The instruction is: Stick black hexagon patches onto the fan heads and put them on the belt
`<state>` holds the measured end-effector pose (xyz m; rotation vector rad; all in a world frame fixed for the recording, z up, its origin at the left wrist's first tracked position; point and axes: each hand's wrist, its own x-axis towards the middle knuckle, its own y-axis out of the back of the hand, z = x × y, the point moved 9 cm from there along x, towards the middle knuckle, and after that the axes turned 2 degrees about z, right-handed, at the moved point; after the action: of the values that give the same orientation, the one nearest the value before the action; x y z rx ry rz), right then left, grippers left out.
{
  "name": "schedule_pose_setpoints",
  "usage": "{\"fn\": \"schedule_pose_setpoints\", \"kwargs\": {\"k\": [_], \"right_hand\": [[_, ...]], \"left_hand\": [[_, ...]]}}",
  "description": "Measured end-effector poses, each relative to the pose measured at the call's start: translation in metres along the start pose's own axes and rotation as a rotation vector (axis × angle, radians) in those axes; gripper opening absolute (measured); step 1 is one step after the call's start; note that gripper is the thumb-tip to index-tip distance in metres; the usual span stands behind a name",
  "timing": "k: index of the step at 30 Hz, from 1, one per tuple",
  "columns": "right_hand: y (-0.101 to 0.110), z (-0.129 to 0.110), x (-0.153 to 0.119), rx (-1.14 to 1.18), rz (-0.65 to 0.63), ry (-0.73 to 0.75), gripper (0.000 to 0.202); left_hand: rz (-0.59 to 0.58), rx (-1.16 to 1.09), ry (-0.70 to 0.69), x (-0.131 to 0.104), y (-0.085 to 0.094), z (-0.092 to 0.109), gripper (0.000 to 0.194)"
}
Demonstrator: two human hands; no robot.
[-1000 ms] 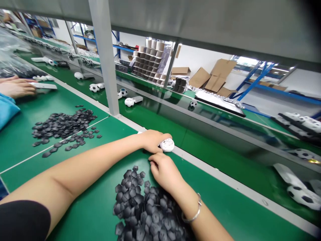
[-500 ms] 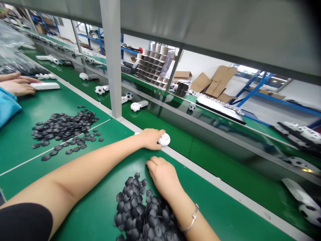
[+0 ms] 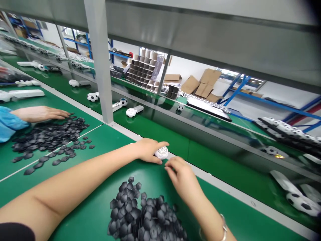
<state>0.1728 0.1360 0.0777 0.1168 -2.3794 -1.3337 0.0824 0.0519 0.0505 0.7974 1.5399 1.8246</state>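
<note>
Right hand [image 3: 182, 175] now off black pieces [image 3: 144, 214], beside white ball [image 3: 161, 152].

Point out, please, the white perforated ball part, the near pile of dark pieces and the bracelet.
white perforated ball part [image 3: 162, 152], head view, on its holed dome beside the left hand [image 3: 147, 150].
near pile of dark pieces [image 3: 142, 214], head view, pile's middle.
bracelet [image 3: 224, 228], head view, band on the right wrist.
</note>
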Motion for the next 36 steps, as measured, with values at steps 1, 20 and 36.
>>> {"fn": "schedule_pose_setpoints", "kwargs": {"k": [1, 20, 36], "right_hand": [[0.01, 0.009, 0.0, 0.066, 0.05, -0.033, 0.013], [-0.005, 0.026, 0.006, 0.073, 0.128, -0.076, 0.014], [-0.008, 0.007, 0.006, 0.174, 0.051, 0.225, 0.034]], "left_hand": [[-0.006, -0.017, -0.02, 0.0, -0.001, 0.004, 0.084], [-0.133, -0.142, -0.043, 0.001, -0.008, 0.026, 0.074], [-0.21, -0.2, 0.016, 0.001, -0.004, 0.011, 0.061]]}}
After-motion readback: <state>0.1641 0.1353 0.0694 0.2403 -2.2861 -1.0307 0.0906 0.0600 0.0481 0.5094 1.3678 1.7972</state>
